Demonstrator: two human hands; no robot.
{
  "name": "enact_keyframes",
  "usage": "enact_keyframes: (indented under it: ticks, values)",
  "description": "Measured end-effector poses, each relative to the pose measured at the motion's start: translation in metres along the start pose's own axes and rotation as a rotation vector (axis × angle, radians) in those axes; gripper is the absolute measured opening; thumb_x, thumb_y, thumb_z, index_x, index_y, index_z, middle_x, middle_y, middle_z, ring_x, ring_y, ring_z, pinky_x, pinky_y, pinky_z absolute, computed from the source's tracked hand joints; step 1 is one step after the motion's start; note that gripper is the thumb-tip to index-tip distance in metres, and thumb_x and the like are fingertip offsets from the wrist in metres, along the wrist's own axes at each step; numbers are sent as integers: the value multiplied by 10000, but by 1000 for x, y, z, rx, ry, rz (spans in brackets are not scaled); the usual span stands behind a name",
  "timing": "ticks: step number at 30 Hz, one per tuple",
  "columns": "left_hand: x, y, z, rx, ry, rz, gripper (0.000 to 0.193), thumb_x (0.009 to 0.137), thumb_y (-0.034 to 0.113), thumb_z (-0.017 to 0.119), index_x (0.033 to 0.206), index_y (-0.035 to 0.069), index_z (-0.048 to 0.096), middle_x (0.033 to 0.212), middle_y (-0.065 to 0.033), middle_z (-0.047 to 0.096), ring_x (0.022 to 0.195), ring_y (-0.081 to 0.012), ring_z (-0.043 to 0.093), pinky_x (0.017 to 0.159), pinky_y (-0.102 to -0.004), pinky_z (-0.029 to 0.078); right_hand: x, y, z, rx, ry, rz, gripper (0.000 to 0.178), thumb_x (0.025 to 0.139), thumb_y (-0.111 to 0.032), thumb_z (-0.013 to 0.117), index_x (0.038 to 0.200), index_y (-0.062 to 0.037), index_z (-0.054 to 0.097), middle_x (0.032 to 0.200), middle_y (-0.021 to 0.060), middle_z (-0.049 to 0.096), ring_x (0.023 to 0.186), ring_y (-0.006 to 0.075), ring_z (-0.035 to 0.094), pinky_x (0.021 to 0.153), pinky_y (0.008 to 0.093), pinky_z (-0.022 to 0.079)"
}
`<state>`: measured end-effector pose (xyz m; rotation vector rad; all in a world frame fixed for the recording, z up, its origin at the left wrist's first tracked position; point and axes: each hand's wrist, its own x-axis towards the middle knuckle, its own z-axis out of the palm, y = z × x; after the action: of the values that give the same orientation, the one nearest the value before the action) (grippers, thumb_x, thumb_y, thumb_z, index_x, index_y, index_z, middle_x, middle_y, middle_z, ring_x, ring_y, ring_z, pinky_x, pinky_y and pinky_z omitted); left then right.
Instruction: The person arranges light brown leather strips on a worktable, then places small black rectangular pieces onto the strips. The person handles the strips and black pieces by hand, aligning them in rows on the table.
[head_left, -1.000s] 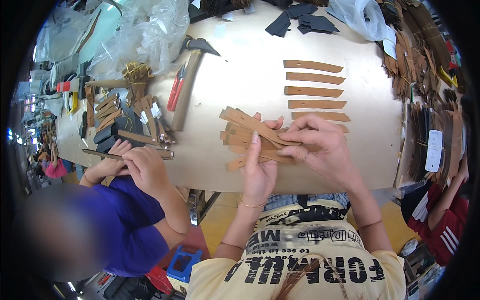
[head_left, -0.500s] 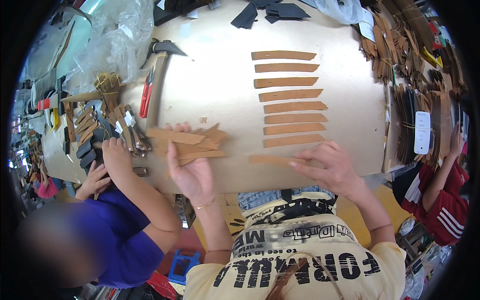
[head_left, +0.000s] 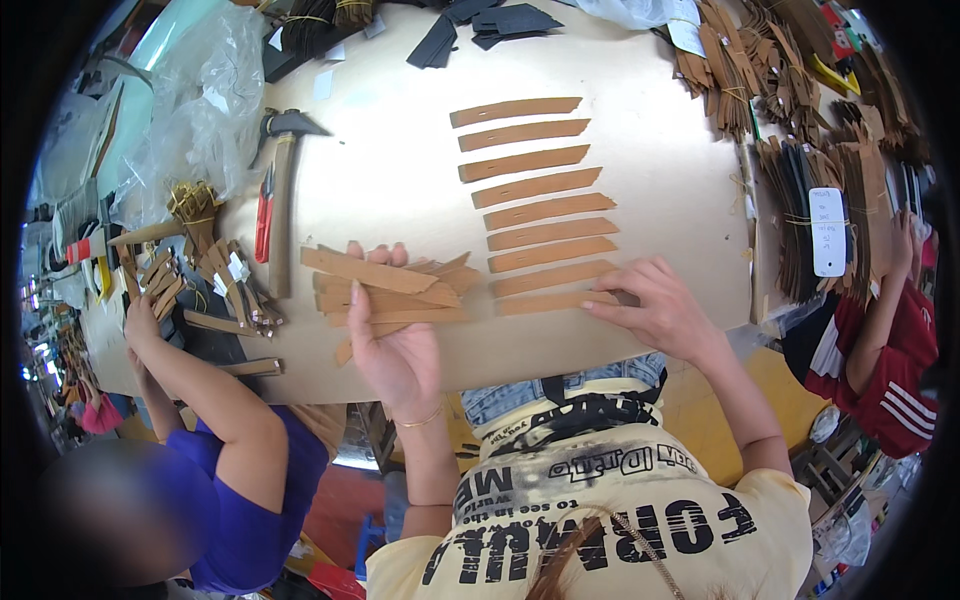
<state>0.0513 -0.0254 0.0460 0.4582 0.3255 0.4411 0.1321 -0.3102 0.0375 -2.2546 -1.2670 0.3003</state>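
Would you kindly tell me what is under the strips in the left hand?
The fingers of the left hand lie under the strips; their tips show past the far edge. Their middle parts and the table directly below are covered.

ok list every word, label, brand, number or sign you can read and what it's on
Cream shirt: bold black lettering, partly readable, but I won't copy it out.
White tag among bundled strips: small written lines, too small to read.
White sheet, upper right: too small to read.
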Motion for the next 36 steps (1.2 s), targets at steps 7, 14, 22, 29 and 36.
enact_keyframes:
  ticks: [7, 14, 22, 29, 36]
  values:
    - [-1, -21, 17, -11, -144, -125, 479, 1032, 168, 436, 1475, 13, 339, 1367, -170, 514, 1312, -292, 475, 1138, -440, 388, 3, -1, -5, -165, 53, -20, 429, 754, -83, 705, 1139, -273, 722, 1157, 2, 637, 1057, 205, 565, 962, 411, 376]
    - [-8, -34, 41, 139, -28, -244, 575, 1044, 289, 379, 1518, 14, 204, 1463, -218, 415, 1423, -317, 350, 1156, -456, 341, 28, -24, -34, 100, 284, 55, 409, 725, -265, 850, 1109, -190, 729, 1084, 31, 647, 951, 205, 580, 893, 369, 388]
    - [-13, -36, 49, 285, -28, -288, 543, 1031, 240, 402, 1498, 8, 253, 1474, -195, 405, 1400, -294, 370, 1183, -438, 288, 97, -52, -8, 152, 466, 137, 378, 718, -298, 827, 1041, -129, 727, 939, -32, 659, 855, 132, 596, 834, 339, 372]
    - [-9, -35, 40, 323, 14, -302, 459, 1037, 212, 426, 1447, 22, 342, 1416, -166, 449, 1351, -260, 420, 1153, -424, 335, 112, -50, -15, 125, 408, 91, 195, 748, -234, 806, 888, -130, 720, 909, -51, 675, 844, 147, 599, 865, 360, 340]
    - [2, -27, 30, 274, 15, -256, 358, 1035, 201, 488, 1352, 45, 435, 1273, -110, 516, 1265, -232, 476, 1121, -422, 378, 146, -28, -51, 383, 251, 69, 111, 813, -141, 764, 896, -111, 697, 859, -14, 686, 815, 164, 619, 851, 337, 368]
